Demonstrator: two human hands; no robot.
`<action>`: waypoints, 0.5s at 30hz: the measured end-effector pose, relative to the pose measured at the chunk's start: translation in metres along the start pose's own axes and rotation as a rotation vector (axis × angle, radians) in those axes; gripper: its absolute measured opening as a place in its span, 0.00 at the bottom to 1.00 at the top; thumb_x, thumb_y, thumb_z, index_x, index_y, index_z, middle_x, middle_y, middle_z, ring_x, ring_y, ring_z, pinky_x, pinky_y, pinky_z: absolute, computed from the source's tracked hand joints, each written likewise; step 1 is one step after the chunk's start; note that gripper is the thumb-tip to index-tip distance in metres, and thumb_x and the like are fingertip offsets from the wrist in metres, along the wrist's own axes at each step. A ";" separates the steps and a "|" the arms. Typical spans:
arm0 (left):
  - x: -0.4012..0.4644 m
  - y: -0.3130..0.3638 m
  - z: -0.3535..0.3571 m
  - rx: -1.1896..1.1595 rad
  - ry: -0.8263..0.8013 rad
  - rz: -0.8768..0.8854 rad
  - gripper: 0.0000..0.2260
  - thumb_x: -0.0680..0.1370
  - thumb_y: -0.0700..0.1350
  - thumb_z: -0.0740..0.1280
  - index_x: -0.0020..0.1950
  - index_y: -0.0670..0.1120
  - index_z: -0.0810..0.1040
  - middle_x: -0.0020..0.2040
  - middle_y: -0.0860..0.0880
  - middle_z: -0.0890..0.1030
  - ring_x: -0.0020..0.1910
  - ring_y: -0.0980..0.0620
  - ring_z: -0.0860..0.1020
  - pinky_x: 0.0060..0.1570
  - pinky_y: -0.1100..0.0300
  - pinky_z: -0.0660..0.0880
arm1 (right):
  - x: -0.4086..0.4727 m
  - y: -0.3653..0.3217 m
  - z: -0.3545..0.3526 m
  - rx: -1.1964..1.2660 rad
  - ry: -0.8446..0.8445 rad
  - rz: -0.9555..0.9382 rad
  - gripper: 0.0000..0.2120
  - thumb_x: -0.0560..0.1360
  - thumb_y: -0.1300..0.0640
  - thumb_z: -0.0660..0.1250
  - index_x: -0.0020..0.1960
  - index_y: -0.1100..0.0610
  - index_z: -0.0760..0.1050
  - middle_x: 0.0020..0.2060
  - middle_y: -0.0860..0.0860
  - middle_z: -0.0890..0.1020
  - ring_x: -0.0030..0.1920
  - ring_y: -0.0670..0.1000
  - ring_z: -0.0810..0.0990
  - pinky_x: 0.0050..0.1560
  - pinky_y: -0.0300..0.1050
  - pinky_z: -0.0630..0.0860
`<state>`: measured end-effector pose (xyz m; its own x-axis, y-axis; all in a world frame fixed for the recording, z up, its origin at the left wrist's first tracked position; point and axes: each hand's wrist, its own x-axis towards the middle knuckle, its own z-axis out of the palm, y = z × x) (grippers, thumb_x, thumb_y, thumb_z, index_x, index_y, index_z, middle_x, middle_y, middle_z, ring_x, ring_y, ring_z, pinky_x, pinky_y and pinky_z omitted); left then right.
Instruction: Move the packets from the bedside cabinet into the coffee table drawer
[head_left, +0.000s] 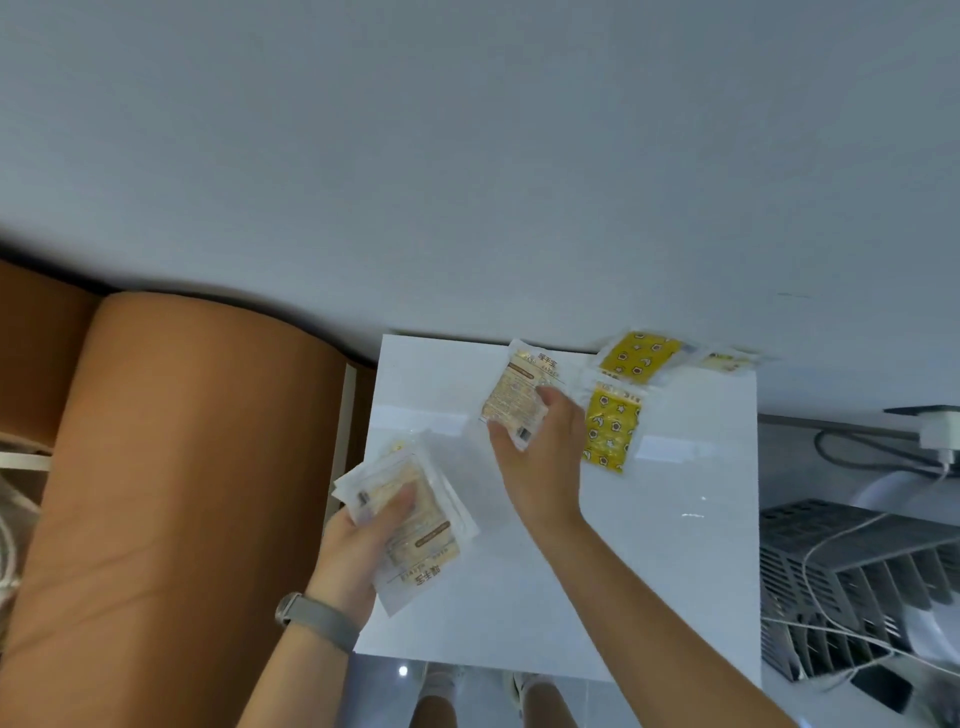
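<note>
Packets: a pale one (514, 397) is pinched in the right hand (540, 457) above the white surface (675, 519), a stack (410, 514) is gripped by the left hand (358, 540), and two yellow ones (613, 428) lie near the surface's far edge.

Even, soft indoor light. The glossy white bench (675, 545) carries pale glare streaks and faint reflections. Motion blur softens the hands and packets; wide-angle distortion curves lines near the frame edges.
</note>
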<state>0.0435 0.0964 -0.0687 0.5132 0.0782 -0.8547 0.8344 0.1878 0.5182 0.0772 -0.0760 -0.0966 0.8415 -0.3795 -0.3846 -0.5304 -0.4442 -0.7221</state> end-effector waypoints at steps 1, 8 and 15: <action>-0.001 0.000 -0.001 -0.018 -0.001 0.010 0.07 0.75 0.41 0.68 0.52 0.44 0.79 0.47 0.44 0.85 0.47 0.42 0.84 0.43 0.49 0.81 | 0.014 -0.006 0.005 -0.073 0.014 0.086 0.33 0.73 0.49 0.72 0.71 0.59 0.61 0.67 0.55 0.66 0.66 0.53 0.64 0.64 0.41 0.64; -0.008 0.005 0.001 -0.020 0.003 0.056 0.11 0.73 0.42 0.69 0.54 0.46 0.79 0.50 0.44 0.85 0.49 0.42 0.83 0.47 0.46 0.80 | 0.050 -0.016 0.040 -0.571 0.013 0.226 0.39 0.72 0.39 0.69 0.72 0.59 0.58 0.71 0.59 0.60 0.66 0.59 0.63 0.63 0.48 0.66; -0.005 0.013 0.006 -0.026 -0.006 0.083 0.09 0.73 0.41 0.69 0.52 0.47 0.80 0.49 0.45 0.85 0.49 0.42 0.83 0.47 0.45 0.79 | 0.046 -0.007 0.032 -0.451 -0.104 0.089 0.50 0.66 0.50 0.78 0.77 0.51 0.49 0.66 0.59 0.62 0.62 0.57 0.65 0.63 0.47 0.67</action>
<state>0.0530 0.0921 -0.0581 0.5818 0.0892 -0.8084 0.7834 0.2057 0.5865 0.1229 -0.0649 -0.1279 0.7843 -0.3589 -0.5060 -0.5735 -0.7305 -0.3708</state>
